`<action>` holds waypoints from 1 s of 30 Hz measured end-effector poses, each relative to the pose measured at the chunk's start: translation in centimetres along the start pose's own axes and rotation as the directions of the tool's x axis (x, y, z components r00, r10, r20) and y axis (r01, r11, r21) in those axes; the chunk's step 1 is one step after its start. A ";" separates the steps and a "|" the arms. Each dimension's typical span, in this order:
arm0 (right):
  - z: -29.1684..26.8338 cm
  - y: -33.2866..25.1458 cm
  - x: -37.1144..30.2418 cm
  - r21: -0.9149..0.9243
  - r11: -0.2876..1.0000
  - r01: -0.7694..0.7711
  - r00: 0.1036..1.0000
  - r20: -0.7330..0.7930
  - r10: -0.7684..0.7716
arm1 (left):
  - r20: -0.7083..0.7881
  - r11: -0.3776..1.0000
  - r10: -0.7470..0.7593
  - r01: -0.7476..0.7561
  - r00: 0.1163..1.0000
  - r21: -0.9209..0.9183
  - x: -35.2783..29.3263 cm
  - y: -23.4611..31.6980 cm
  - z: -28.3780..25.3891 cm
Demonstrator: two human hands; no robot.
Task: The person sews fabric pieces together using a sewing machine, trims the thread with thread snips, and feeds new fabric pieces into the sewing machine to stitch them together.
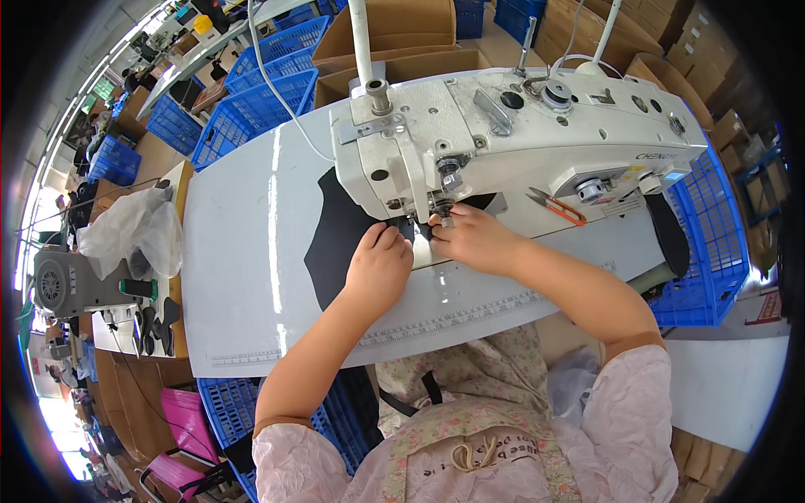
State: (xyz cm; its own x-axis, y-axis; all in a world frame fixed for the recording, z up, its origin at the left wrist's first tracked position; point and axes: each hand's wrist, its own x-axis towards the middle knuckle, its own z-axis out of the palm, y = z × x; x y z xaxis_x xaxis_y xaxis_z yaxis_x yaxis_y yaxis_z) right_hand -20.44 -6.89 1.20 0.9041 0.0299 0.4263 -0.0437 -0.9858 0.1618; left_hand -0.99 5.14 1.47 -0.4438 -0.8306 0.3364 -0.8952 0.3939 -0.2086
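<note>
A white industrial sewing machine (495, 126) stands on the grey table, its needle area just beyond my fingers. A flat piece of black fabric (340, 239) with a curved, pointed outline lies under the machine's head and spreads out to the left. My left hand (380, 267) is closed, its bent fingertips gripping the fabric just left of the needle. On the other side, my right hand (474, 241) pinches the fabric close to the presser foot, which partly hides its fingertips. Orange-handled scissors (558, 206) rest on the machine bed to the right of that hand.
A printed ruler strip (453, 317) runs along the near edge of the table (231, 251). Another black piece (667, 235) hangs at the right end. Blue crates (713, 239) stand right and behind. A second machine (71, 285) with plastic bags (138, 230) is at left.
</note>
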 end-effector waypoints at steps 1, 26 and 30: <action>0.0 -0.1 0.0 -0.006 1.000 -0.009 1.000 -0.008 0.009 | 0.012 1.000 -0.005 0.005 1.000 0.008 0.1 0.1 0.0; 0.9 -1.0 0.2 -0.042 0.988 -0.152 0.969 0.190 0.157 | -0.016 0.990 -0.129 0.129 0.992 0.050 1.4 0.8 1.3; 1.3 -1.1 0.2 -0.053 0.986 -0.157 0.979 0.120 0.162 | 0.006 0.991 -0.115 0.114 0.993 0.068 1.6 0.5 1.5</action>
State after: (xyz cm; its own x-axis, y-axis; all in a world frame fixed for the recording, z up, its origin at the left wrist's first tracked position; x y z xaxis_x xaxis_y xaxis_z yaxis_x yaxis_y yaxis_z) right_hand -19.64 -6.02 -0.03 0.9294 -0.1507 0.3370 -0.2076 -0.9682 0.1396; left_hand -2.08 3.45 0.55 -0.3375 -0.8727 0.3528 -0.9353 0.2686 -0.2304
